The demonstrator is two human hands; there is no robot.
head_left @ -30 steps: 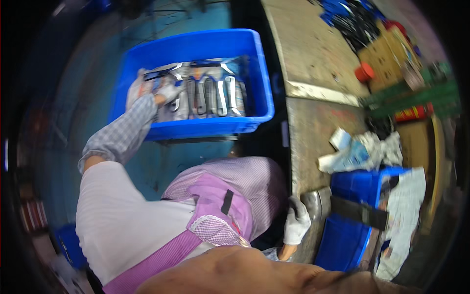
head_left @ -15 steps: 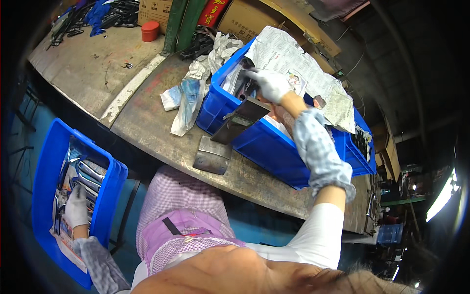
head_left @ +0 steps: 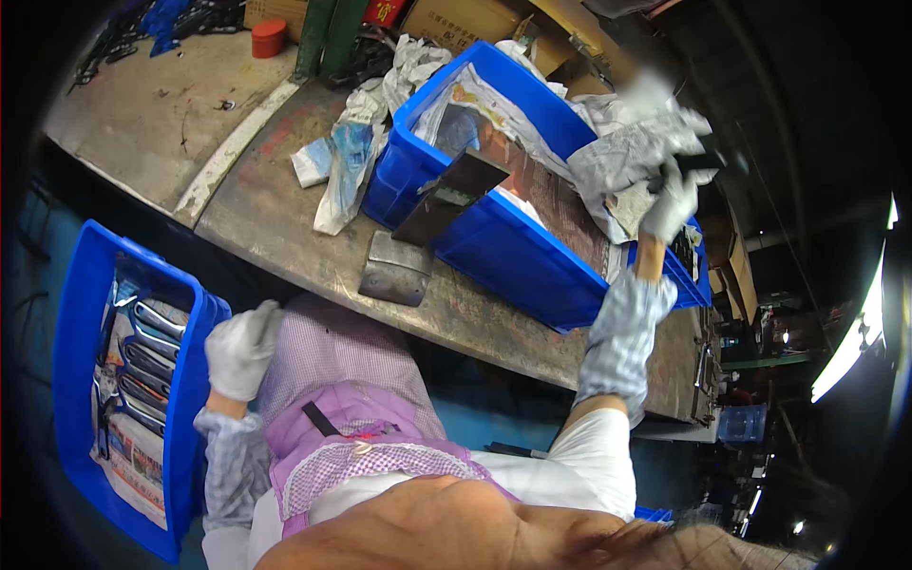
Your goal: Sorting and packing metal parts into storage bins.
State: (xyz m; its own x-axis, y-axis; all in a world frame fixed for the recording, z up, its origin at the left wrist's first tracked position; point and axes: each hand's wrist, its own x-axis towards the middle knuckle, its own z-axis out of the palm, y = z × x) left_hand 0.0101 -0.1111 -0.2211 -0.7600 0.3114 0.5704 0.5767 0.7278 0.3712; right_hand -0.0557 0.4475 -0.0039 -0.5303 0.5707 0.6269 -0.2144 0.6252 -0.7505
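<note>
My right hand (head_left: 671, 204), in a white glove, is raised past the right end of the blue bin on the bench. Its fingers are closed on crumpled newspaper (head_left: 617, 157), with something dark beside the fingertips. Below it, the open blue bin (head_left: 518, 242) is lined with paper, and a brown printed sheet (head_left: 546, 185) covers much of its inside. My left hand (head_left: 242, 351), also gloved, is curled with nothing visible in it, beside the rim of a lower blue bin (head_left: 185, 399). Several dark, silver-edged items (head_left: 147, 366) lie in a row on newspaper there.
Dark metal plates (head_left: 451, 198) lean against the bench bin, and a curved metal piece (head_left: 394, 268) lies before it. Crumpled paper (head_left: 351, 152) is to its left. Farther back are a red round container (head_left: 268, 40), a green post (head_left: 315, 38) and cardboard boxes (head_left: 456, 24).
My right hand has left the bench bin and swung right, and the newspaper is pulled back, exposing the bin's inside. My left hand has come out of the lower bin.
</note>
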